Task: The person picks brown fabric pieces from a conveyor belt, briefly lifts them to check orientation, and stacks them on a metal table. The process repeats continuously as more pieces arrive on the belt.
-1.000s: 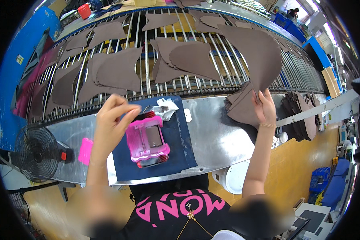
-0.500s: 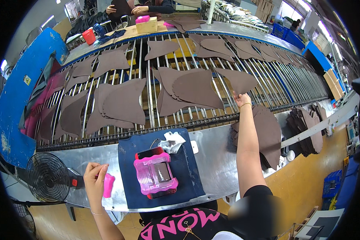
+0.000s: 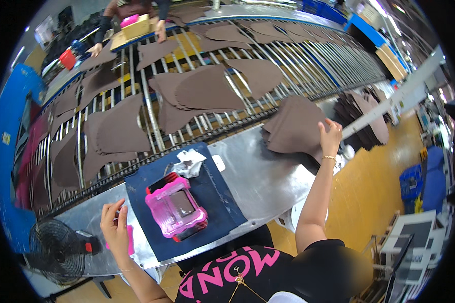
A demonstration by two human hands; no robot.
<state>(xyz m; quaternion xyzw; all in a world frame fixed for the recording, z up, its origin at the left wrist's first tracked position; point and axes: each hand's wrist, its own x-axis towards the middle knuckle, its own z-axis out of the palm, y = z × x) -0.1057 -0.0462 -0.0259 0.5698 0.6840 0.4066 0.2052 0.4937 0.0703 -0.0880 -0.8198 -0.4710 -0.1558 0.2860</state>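
My right hand (image 3: 331,137) is at the right edge of a stack of dark brown flat cut pieces (image 3: 294,123) on the metal table. Its thumb and fingers are apart, and I see no piece lifted in it. My left hand (image 3: 115,227) hovers over the table's left part, fingers loosely bent and apart, nothing in them. Partly behind it lies a bright pink object (image 3: 130,239). Between my hands, a clear pink plastic holder (image 3: 177,206) with a dark block inside stands on a dark blue mat (image 3: 220,214).
Beyond the table runs a roller conveyor (image 3: 151,113) with overlapping brown pieces (image 3: 202,88). A black fan (image 3: 55,250) stands at the left, crumpled white tissue (image 3: 189,162) on the mat. A second brown pile (image 3: 361,118) and a slanting pale bar (image 3: 389,98) are right. Across the conveyor a co-worker's hands (image 3: 160,31) reach in.
My right hand has moved from a brown piece on the conveyor to the near stack. My view has turned and tilted. The co-worker's hands have come down towards the conveyor.
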